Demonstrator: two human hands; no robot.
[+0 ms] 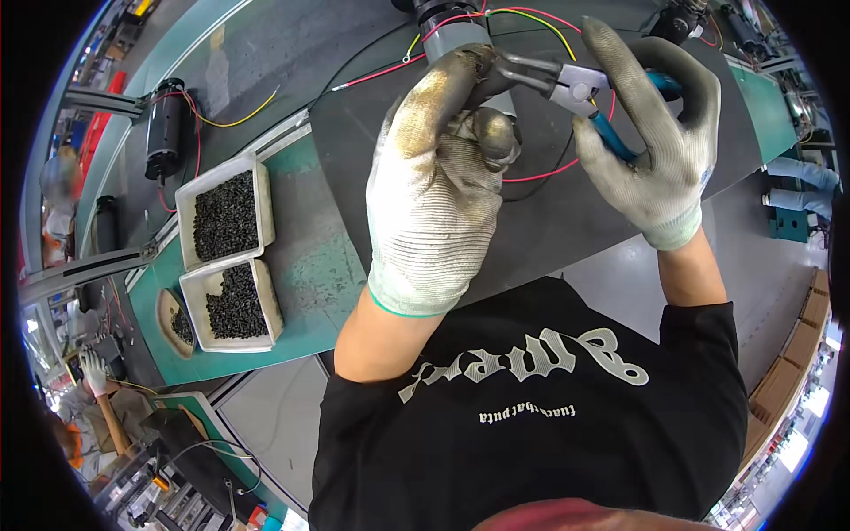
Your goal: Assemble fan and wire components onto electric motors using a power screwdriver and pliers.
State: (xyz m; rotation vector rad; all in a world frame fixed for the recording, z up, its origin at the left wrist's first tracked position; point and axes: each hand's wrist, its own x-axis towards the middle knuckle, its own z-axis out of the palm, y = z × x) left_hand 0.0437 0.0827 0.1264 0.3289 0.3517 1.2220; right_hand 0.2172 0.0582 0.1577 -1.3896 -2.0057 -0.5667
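Observation:
Both hands wear white knit gloves with dark, stained palms and fingertips. My right hand (655,142) holds bent-nose pliers (577,86) with blue handles, which lie between its fingers and thumb. Their jaws point left, with the tips at the fingers of my left hand (438,186). Those fingers are curled in, and whatever they pinch at the plier tips is hidden or too small to make out. Behind the hands stands a grey cylindrical motor (456,37) with a black end. Red and yellow-green wires (553,28) loop from it past the pliers.
Two white bins (268,208) of small black parts stand on the green bench to the left, beside a small tray (168,332). A black motor (166,128) with loose wires lies farther left. A dark mat (549,217) lies under the hands. Another person's gloved hand (92,370) shows at lower left.

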